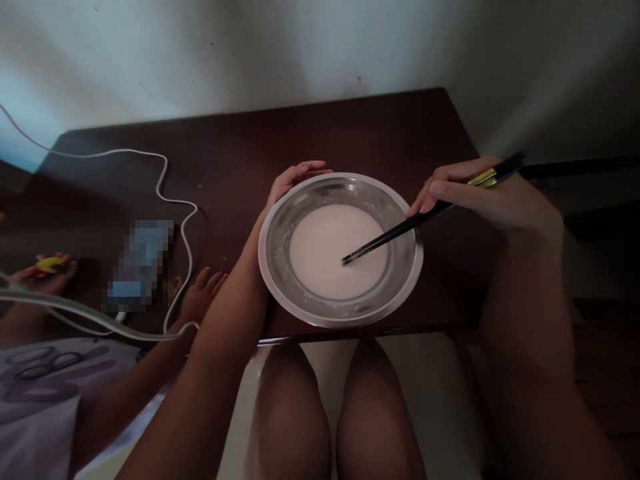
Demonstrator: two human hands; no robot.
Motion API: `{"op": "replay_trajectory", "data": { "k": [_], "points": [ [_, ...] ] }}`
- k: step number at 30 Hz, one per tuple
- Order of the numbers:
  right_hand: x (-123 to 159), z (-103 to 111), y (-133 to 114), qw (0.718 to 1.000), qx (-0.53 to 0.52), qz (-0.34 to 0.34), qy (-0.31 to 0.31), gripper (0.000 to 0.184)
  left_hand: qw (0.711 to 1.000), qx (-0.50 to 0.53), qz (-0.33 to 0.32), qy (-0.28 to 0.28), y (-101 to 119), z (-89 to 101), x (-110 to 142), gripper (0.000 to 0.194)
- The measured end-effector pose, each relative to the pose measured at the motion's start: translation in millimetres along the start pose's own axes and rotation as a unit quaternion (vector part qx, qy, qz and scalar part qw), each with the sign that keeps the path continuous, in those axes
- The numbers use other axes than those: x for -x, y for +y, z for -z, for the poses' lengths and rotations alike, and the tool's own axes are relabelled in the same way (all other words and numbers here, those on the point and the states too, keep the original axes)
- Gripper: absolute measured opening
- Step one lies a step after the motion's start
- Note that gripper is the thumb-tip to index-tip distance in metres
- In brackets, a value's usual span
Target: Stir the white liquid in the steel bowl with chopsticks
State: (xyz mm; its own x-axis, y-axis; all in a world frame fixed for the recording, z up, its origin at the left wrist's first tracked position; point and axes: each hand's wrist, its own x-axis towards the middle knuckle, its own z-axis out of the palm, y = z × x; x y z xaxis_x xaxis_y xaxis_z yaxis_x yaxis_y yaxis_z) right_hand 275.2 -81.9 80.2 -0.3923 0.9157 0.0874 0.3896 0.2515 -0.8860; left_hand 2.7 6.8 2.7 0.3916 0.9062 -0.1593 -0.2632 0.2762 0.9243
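Observation:
A wide metal bowl stands at the front edge of the table, holding a milky white liquid. Around its far left side curls my left hand, steadying the outer wall; part of the fingers is hidden behind the rim. My right hand is closed on a pair of black chopsticks with a gold band near the upper end. Held close together and slanting down over the bowl's right rim, the chopsticks have their tips in the liquid near its middle.
The dark brown table meets a pale wall. To the left lies a phone, its screen blurred, with a white cable. Another person sits there, one hand beside my forearm, the other holding a yellow and red object.

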Motion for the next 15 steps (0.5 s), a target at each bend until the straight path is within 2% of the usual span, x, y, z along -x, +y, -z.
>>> {"op": "replay_trajectory", "data": {
  "k": [3,8,15],
  "points": [
    [-2,-4,-1,1.0,0.011,0.01,-0.009,0.021,1.0,0.002,0.001,-0.005,-1,1.4,-1,0.025],
    [-1,0,1,0.999,0.016,0.004,0.05,0.021,1.0,0.0,-0.004,0.0,-2,1.1,0,0.026],
    [1,1,1,1.0,0.0,-0.007,-0.003,0.021,0.999,-0.043,-0.024,0.016,3,-8.2,4,0.029]
  ]
}}
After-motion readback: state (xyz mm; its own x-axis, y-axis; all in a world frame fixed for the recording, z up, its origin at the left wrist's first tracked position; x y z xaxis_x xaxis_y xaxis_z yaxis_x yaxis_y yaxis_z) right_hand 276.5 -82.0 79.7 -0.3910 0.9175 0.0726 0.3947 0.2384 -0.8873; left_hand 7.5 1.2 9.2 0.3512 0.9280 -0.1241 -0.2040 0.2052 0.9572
